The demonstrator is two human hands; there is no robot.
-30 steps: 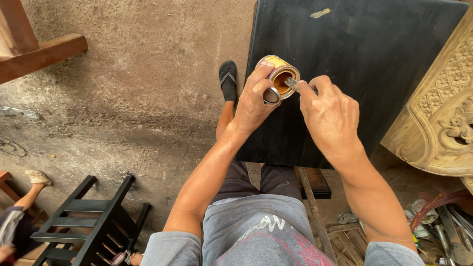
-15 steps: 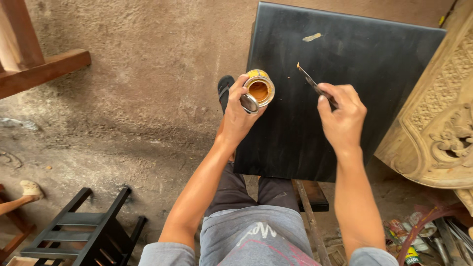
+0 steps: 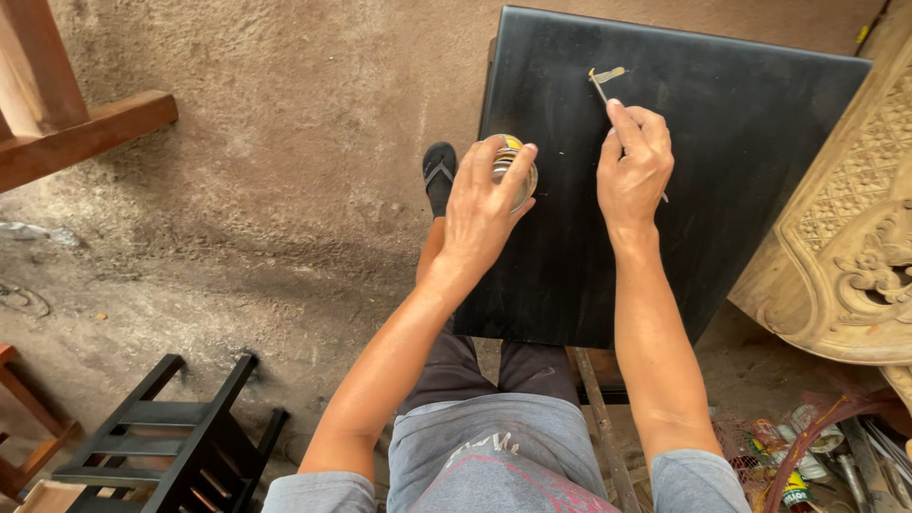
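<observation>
A matte black square panel (image 3: 722, 190) lies over rough concrete floor (image 3: 266, 190), beside carved pale wood (image 3: 845, 247). At its left edge, the left hand (image 3: 480, 214) keeps a clenched grip on a small round tin (image 3: 516, 166); the right hand (image 3: 632, 171) pinches a thin knife (image 3: 600, 87) touching a yellowish smear (image 3: 610, 73).

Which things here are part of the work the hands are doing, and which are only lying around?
In use:
- left hand gripping a small can
- right hand holding a thin tool, its tip at a pale patch
- black panel

Lying about:
- black chair
- carved wooden piece
- wooden beam
- clutter of cans and tools
</observation>
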